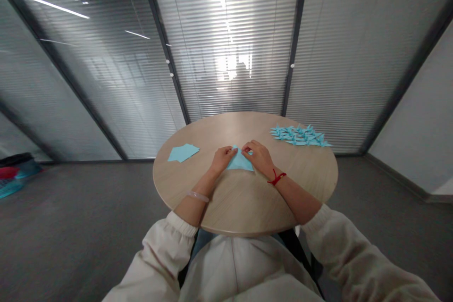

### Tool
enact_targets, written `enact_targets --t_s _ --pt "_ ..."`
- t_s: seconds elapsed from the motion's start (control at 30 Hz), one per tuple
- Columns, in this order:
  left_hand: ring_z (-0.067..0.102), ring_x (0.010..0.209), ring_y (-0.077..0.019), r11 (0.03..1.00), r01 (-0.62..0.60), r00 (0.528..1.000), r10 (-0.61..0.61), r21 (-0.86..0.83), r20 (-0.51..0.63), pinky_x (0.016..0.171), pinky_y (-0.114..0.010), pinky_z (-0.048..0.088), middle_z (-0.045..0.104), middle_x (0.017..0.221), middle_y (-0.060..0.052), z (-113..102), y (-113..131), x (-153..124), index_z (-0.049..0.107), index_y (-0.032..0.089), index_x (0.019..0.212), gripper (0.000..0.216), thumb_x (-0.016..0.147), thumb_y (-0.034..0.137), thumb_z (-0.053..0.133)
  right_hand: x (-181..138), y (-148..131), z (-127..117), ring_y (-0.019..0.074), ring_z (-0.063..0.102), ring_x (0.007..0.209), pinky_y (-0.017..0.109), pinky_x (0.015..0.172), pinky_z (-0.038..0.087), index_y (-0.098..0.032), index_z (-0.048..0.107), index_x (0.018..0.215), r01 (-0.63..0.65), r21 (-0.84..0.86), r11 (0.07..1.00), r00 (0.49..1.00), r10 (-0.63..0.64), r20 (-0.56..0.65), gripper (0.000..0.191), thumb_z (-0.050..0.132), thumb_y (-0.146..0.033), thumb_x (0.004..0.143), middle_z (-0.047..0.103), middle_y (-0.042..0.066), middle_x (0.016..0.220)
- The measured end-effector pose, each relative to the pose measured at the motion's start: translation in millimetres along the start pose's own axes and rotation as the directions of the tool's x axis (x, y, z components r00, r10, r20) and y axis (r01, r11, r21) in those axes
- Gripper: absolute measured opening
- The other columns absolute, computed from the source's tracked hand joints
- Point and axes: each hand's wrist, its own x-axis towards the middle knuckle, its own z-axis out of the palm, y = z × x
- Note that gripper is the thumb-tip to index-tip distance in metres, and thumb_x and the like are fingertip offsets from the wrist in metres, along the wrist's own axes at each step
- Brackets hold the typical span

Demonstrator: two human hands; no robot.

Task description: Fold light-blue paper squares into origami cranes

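A partly folded sheet of light blue paper (239, 163) lies on the round wooden table (244, 207), between my two hands. My left hand (222, 158) has its fingers closed at the paper's upper left edge. On the other side, my right hand (259, 155) pinches the paper near its upper right edge, thumb and fingertips together. The fingers partly cover the top of the sheet, so the exact fold there is hidden.
A few overlapping light blue sheets (183, 152) lie at the table's left. Several folded blue paper cranes (300, 136) sit in rows at the far right. Behind the table stands a glass wall with blinds (233, 94). Dark bins (21, 165) are on the floor far left.
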Motion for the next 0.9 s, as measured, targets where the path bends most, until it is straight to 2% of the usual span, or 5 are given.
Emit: enact_targets --t_s 0.23,0.4,0.57,0.73,0.9 --pt "0.032 0.054 -0.0095 0.999 -0.001 1.0 0.0 -0.034 -0.023 0.05 -0.023 0.022 0.038 0.055 0.003 2 -1 2 0.052 0.015 0.059 0.049 0.074 0.061 0.05 -1 -2 -1 0.017 0.055 0.082 0.027 0.075 0.04 -0.019 0.064 0.085 0.098 -0.172 0.98 0.995 -0.093 0.04 0.008 0.057 -0.02 0.087 0.062 0.005 0.084" --pt "0.036 0.056 -0.0101 1.0 -0.005 1.0 0.005 -0.005 -0.031 0.051 -0.023 0.024 0.044 0.055 0.002 1 1 2 0.059 0.013 0.063 0.052 0.072 0.063 0.054 -2 -6 -1 0.0185 0.056 0.083 0.029 0.076 0.041 -0.017 0.066 0.086 0.123 -0.197 0.973 0.991 -0.109 0.081 0.013 0.059 -0.028 0.087 0.063 0.007 0.086" --pt "0.038 0.056 -0.0099 0.999 -0.035 0.998 0.034 -0.034 -0.051 0.051 -0.022 0.027 0.047 0.057 0.002 -3 -1 2 0.061 0.013 0.065 0.051 0.071 0.063 0.056 1 -5 1 0.0165 0.06 0.08 0.027 0.076 0.043 -0.017 0.068 0.084 -0.033 0.073 0.997 0.998 0.029 0.048 0.019 0.055 -0.03 0.088 0.068 0.007 0.086" --pt "0.046 0.061 -0.0117 0.992 -0.045 0.999 0.044 -0.122 -0.012 0.055 -0.022 0.033 0.058 0.064 -0.001 -3 6 -1 0.069 0.012 0.075 0.05 0.07 0.061 0.06 4 6 5 0.0159 0.061 0.072 0.026 0.067 0.043 -0.017 0.071 0.083 -0.268 0.326 0.907 0.963 0.241 0.123 0.019 0.059 -0.032 0.082 0.071 0.005 0.08" --pt "0.053 0.067 -0.0142 0.989 -0.06 0.998 0.061 -0.131 -0.002 0.059 -0.023 0.038 0.066 0.073 -0.004 -2 9 -3 0.072 0.012 0.08 0.047 0.07 0.058 0.063 3 17 12 0.0148 0.058 0.066 0.025 0.062 0.041 -0.015 0.072 0.079 -0.322 0.469 0.823 0.941 0.225 0.251 0.027 0.064 -0.04 0.075 0.069 0.004 0.074"
